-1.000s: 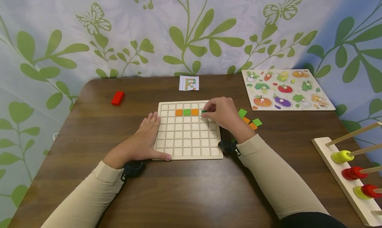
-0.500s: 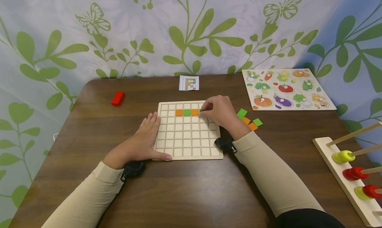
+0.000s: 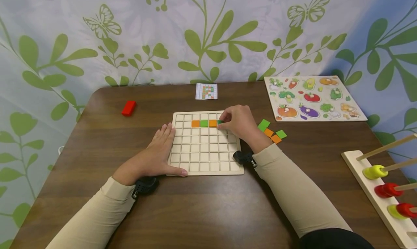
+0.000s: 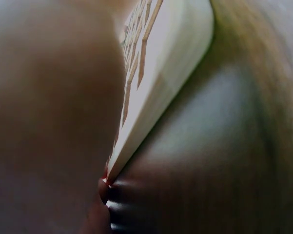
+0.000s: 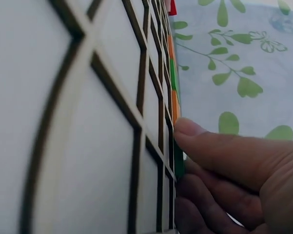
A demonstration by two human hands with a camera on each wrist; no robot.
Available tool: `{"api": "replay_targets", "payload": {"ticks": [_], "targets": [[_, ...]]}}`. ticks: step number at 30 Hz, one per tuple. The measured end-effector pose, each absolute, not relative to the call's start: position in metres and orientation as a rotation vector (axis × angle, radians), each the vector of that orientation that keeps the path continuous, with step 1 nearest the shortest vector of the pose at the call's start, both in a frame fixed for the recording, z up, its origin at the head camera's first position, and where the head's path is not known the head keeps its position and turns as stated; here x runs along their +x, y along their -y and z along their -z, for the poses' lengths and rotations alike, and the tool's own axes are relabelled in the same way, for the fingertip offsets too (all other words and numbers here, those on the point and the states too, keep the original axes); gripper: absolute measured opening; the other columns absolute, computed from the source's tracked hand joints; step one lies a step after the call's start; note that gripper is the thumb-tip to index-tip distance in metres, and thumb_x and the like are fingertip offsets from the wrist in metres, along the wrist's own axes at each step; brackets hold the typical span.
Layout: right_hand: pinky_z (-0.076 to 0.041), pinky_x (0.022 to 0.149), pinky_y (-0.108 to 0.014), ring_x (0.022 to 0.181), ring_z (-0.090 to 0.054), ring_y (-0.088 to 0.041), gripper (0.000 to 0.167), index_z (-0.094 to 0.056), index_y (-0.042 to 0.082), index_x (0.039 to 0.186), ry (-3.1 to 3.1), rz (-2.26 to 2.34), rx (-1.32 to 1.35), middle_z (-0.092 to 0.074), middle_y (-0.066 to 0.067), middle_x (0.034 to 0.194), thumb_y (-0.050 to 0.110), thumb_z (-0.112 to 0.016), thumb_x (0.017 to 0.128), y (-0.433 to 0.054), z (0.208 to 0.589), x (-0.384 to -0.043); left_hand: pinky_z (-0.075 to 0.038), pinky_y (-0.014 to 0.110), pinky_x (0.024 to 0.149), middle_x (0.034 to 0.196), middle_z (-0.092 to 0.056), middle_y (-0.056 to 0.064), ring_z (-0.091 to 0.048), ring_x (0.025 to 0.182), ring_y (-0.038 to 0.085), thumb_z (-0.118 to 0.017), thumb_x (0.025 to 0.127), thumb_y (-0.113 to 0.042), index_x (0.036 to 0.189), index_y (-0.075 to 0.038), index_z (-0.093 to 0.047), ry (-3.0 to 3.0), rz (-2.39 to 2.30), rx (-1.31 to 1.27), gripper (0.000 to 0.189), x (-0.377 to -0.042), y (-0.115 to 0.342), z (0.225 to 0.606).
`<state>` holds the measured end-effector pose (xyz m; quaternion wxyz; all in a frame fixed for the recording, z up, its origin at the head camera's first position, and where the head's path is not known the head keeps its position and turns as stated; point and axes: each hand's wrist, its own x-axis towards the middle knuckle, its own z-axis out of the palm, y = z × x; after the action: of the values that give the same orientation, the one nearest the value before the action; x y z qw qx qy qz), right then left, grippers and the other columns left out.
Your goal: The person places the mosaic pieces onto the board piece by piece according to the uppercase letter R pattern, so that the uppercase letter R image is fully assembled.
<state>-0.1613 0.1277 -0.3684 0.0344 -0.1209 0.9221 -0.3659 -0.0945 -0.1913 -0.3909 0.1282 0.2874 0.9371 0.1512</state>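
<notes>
A wooden grid board (image 3: 199, 148) lies on the table. In its second row from the back sit an orange tile (image 3: 195, 123), a green tile (image 3: 203, 123) and another orange tile (image 3: 213, 123), side by side. My right hand (image 3: 241, 125) pinches a darker-looking green square tile (image 5: 178, 158) at the cell just right of that row. Its fingers cover most of this tile in the head view. Along the board's left edge rests my left hand (image 3: 156, 153), fingers straight and thumb stretched over the front left corner.
Loose green tiles (image 3: 264, 125) and orange tiles (image 3: 276, 139) lie right of the board. Behind it is a small pattern card (image 3: 206, 91). A red block (image 3: 129, 108) stands left, a vegetable puzzle (image 3: 312, 111) back right, and a bead rack (image 3: 358, 165) at the right.
My right hand has shifted slightly left, bringing the green tile up beside the right-hand orange tile. The left hand has stayed in place on the board.
</notes>
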Motion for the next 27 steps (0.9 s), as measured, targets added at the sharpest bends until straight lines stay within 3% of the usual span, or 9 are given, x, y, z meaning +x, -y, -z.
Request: {"api": "replay_targets", "payload": {"ticks": [7,27], "targets": [[-0.054,0.086,-0.041,0.092,-0.068,-0.021,0.011,-0.081,0.007,0.102,-2.788,1.137,-0.375,-0.075,-0.002,0.095,0.009,-0.084,0.092,-0.1314,0.3647,-0.1606,0.000,0.053,0.124,0.171,0.004,0.027,0.009,0.157,0.040,-0.071,0.072,-0.089,0.163,0.011,-0.003,-2.727,-0.443,0.841,0.152,-0.0945,0.1912,0.3898],[-0.055,0.081,-0.040,0.092,-0.068,-0.021,0.010,-0.083,0.009,0.104,-2.820,1.138,-0.356,-0.076,-0.002,0.097,0.011,-0.081,0.095,-0.1360,0.3629,-0.1570,0.000,0.053,0.124,0.171,0.007,0.026,0.010,0.157,0.040,-0.067,0.070,-0.093,0.164,0.010,-0.001,-2.726,-0.430,0.835,0.154,-0.0947,0.1916,0.3920]]}}
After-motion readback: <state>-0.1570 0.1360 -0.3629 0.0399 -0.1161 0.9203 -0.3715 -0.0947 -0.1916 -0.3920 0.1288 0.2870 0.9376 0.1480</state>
